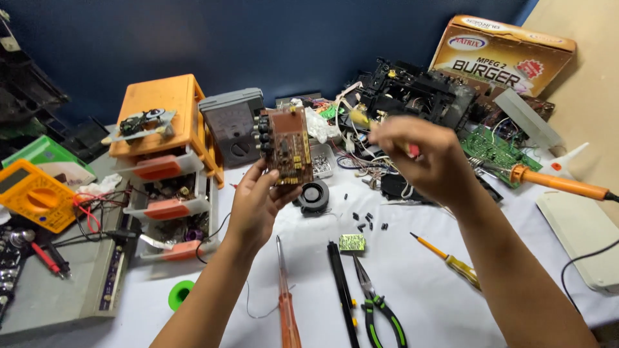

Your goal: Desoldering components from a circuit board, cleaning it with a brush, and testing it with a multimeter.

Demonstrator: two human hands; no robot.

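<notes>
**Two hands raised over a crowded tabletop, one board held upright between them**

Nearest lay the loose tools on the white tabletop (412, 303): an orange-handled screwdriver (288, 309), a black pen-shaped tool (342, 287), green-handled pliers (377, 303) and a small yellow screwdriver (448, 261).

Above them the left hand (255, 206) gripped a brown circuit board (287, 147) by its lower edge, long axis standing upright, black knobs down its left side. The right hand (422, 158) hovered just right of the board at the same height, fingers pinched on a small red-tipped object too blurred to name; the left hand was the one touching the board.

Farther left, an orange drawer unit (169, 148) had its drawers pulled open, showing small parts and wires. A little clear tray (320, 164) behind the board held silvery bits. At the far edge stood a cardboard box (503, 55), contents unseen.
</notes>
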